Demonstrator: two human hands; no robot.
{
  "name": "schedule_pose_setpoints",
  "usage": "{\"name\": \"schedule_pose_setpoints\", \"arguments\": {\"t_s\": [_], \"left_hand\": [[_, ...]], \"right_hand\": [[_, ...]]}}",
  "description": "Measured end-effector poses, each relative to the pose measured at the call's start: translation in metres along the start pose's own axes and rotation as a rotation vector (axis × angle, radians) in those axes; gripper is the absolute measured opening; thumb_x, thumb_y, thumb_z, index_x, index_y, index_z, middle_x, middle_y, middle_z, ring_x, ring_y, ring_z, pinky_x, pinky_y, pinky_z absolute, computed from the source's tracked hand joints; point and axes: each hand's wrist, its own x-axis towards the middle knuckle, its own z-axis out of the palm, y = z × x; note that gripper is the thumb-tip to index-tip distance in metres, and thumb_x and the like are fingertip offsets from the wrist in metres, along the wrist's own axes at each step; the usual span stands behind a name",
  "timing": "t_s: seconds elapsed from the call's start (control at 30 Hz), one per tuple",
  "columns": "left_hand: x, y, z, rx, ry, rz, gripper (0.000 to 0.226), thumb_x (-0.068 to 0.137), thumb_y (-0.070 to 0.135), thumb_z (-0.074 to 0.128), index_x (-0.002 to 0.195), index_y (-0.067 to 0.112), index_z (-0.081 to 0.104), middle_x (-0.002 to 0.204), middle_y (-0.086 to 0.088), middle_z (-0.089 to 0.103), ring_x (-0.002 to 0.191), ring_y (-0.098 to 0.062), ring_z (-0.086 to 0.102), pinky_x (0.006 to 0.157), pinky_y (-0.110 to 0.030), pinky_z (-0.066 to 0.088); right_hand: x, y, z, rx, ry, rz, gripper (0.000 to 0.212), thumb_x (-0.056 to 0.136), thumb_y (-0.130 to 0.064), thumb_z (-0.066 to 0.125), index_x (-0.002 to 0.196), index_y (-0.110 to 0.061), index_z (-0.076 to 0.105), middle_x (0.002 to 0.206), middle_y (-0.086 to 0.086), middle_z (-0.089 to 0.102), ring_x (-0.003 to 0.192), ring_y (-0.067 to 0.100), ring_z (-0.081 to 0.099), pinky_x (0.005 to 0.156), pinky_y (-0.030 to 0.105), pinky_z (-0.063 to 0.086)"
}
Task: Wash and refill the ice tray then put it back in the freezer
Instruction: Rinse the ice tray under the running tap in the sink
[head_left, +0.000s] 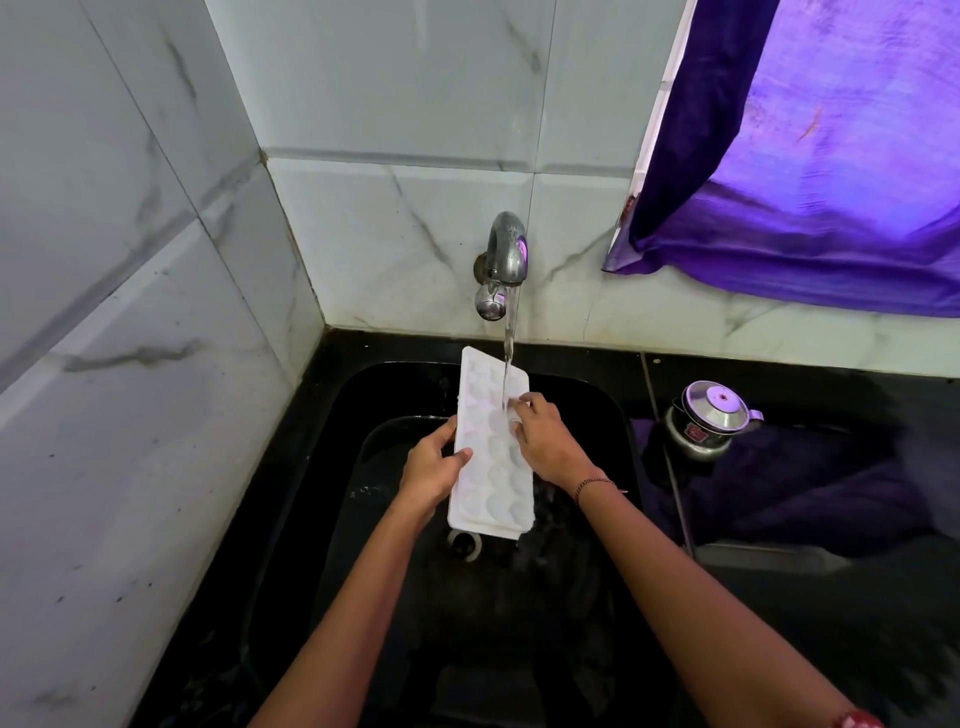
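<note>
A white ice tray (488, 467) with rounded cells is held lengthwise over the black sink (332, 499), its far end under the metal tap (506, 257). A stream of water (509, 343) falls from the tap onto the tray's far right cells. My left hand (431, 470) grips the tray's left edge, thumb on top. My right hand (543, 436) rests on the tray's right side with its fingers in the cells where the water lands.
A steel pot with a lid (709, 418) stands on the black counter right of the sink. A purple curtain (810, 156) hangs at the upper right. Marble-look tiled walls (130, 260) close in the left and back. The sink drain (465, 545) shows under the tray.
</note>
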Motion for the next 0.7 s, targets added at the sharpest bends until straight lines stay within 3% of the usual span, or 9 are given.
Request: {"name": "schedule_pose_setpoints", "arguments": {"t_s": [0.2, 0.33, 0.4, 0.57, 0.7], "left_hand": [[-0.007, -0.008, -0.005, -0.205, -0.067, -0.062, 0.050, 0.090, 0.004, 0.055, 0.135, 0.024, 0.048, 0.126, -0.002, 0.060, 0.108, -0.021, 0.061, 0.094, -0.045, 0.050], [-0.010, -0.005, -0.007, -0.295, -0.093, -0.083, 0.048, 0.091, 0.002, 0.052, 0.134, 0.025, 0.049, 0.110, 0.006, 0.064, 0.096, -0.016, 0.064, 0.067, -0.034, 0.054], [-0.011, -0.003, -0.008, -0.312, -0.091, -0.090, 0.048, 0.092, 0.002, 0.051, 0.134, 0.025, 0.048, 0.110, 0.005, 0.064, 0.092, -0.013, 0.064, 0.061, -0.030, 0.053], [-0.012, -0.004, -0.009, -0.349, -0.101, -0.105, 0.049, 0.091, 0.002, 0.053, 0.136, 0.023, 0.047, 0.113, 0.003, 0.063, 0.098, -0.018, 0.063, 0.064, -0.034, 0.054], [-0.014, -0.004, -0.012, -0.349, -0.111, -0.096, 0.050, 0.091, 0.002, 0.053, 0.135, 0.023, 0.047, 0.113, 0.004, 0.062, 0.096, -0.015, 0.063, 0.059, -0.030, 0.053]], "right_hand": [[0.007, 0.007, 0.001, -0.143, 0.098, 0.018, 0.036, 0.099, -0.013, 0.038, 0.133, -0.011, 0.049, 0.134, 0.010, 0.034, 0.117, 0.026, 0.035, 0.102, 0.031, 0.039], [0.005, 0.006, -0.006, -0.232, 0.131, -0.030, 0.038, 0.100, -0.027, 0.040, 0.136, -0.019, 0.047, 0.136, 0.008, 0.034, 0.119, 0.026, 0.033, 0.093, 0.033, 0.046], [0.005, 0.008, -0.011, -0.272, 0.146, -0.046, 0.038, 0.099, -0.030, 0.042, 0.136, -0.023, 0.048, 0.137, 0.007, 0.034, 0.120, 0.026, 0.034, 0.091, 0.033, 0.047], [0.004, 0.007, -0.019, -0.417, 0.160, -0.069, 0.038, 0.099, -0.034, 0.039, 0.135, -0.028, 0.048, 0.143, 0.004, 0.032, 0.123, 0.026, 0.034, 0.091, 0.035, 0.044], [0.004, 0.007, -0.024, -0.449, 0.123, -0.084, 0.036, 0.098, -0.038, 0.040, 0.133, -0.031, 0.050, 0.145, 0.002, 0.030, 0.125, 0.026, 0.032, 0.094, 0.035, 0.040]]}}
